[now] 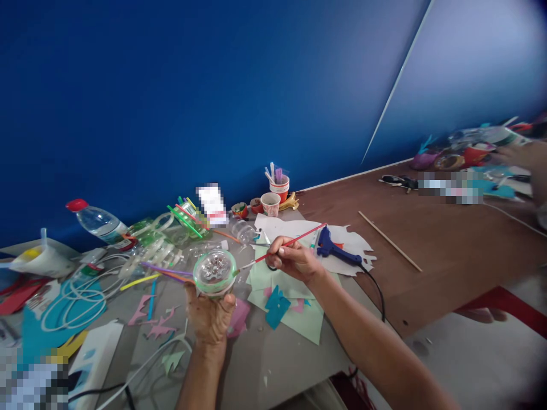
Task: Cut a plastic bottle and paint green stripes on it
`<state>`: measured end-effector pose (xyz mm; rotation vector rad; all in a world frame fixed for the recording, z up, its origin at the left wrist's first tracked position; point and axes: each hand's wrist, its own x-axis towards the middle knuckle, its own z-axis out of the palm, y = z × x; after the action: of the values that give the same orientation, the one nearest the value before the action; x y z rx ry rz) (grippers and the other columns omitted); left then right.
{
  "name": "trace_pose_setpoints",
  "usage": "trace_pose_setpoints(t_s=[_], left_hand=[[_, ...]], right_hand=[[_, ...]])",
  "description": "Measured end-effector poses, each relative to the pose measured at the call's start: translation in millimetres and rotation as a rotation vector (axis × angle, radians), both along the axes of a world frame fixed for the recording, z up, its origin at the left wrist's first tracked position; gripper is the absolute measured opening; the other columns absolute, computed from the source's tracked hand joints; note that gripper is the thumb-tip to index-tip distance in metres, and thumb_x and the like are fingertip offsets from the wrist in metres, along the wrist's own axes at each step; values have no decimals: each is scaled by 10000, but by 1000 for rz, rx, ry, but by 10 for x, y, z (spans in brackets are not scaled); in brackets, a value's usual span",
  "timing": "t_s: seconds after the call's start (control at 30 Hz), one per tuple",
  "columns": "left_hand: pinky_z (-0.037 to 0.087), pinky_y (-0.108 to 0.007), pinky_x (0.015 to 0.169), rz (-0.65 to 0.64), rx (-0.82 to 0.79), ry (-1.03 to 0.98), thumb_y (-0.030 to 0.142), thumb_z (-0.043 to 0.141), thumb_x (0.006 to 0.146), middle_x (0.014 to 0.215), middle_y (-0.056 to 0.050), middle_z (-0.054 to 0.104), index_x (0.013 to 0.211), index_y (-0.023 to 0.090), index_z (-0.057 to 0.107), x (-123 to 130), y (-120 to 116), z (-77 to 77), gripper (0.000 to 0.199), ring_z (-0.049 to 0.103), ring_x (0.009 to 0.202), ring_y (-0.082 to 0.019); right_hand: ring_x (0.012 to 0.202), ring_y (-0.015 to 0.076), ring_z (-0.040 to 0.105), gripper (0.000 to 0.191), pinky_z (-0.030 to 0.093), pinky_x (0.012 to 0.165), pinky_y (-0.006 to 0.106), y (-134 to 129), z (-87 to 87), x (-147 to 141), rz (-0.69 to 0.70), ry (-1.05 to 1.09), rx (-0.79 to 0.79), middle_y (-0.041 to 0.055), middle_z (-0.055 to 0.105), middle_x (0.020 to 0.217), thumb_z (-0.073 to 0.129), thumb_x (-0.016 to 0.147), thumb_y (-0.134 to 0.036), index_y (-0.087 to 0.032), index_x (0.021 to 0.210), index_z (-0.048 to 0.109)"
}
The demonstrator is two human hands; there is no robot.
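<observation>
My left hand (211, 316) is closed around a clear, round plastic bottle base (215, 267) with a pale green rim, its dimpled face turned up. My right hand (294, 257) pinches a thin paintbrush (306, 233) with a red handle. The brush's pale tip meets or nearly meets the right side of the rim; I cannot tell which. Under my right hand lie light green paper sheets (305, 324) with a teal paper scrap (277, 307) on top. A blue glue gun (337, 249) rests on white cut paper just beyond that hand.
A red-capped bottle (102, 225), a coiled white cable (74, 304) and several plastic pieces crowd the left. Paper cups (270, 204) stand near the blue wall. A wooden stick (390, 240) lies on the brown table at right. Another person's blurred hand (519, 159) shows at far right.
</observation>
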<state>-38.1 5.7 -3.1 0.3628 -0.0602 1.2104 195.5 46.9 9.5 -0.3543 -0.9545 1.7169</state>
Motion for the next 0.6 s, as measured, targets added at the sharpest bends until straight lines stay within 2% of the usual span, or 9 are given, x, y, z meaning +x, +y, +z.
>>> trace_pose_setpoints(t_s=[0.13, 0.3, 0.5, 0.6], left_hand=[[569, -417, 726, -51, 47, -32, 436, 213, 965, 1170, -95, 676, 1242, 290, 577, 8, -6, -11, 480, 629, 1069, -267], [546, -496, 769, -75, 37, 41, 588, 262, 902, 1172, -146, 672, 1200, 236, 618, -21, 4, -121, 583, 662, 979, -299], [516, -515, 862, -167, 57, 116, 677, 216, 861, 1191, -177, 657, 1182, 140, 647, -198, 33, -271, 760, 607, 1112, -353], [519, -530, 845, -95, -81, 187, 714, 210, 832, 1000, -174, 726, 1067, 126, 707, -189, 13, -209, 804, 672, 964, -347]], right_hand=[[546, 112, 497, 173, 375, 592, 265, 34, -18, 17, -61, 57, -14, -20, 560, 557, 726, 730, -329, -185, 792, 653], [487, 105, 463, 150, 388, 602, 282, 48, -14, 43, -49, 118, -26, -46, 514, 478, 703, 733, -327, -189, 771, 655], [414, 75, 409, 152, 352, 533, 250, 6, 60, 10, -11, 132, -65, -63, 510, 449, 702, 734, -326, -185, 751, 649], [407, 74, 405, 173, 337, 512, 243, -5, 85, -10, -13, 144, -97, -63, 522, 449, 721, 718, -334, -180, 751, 649]])
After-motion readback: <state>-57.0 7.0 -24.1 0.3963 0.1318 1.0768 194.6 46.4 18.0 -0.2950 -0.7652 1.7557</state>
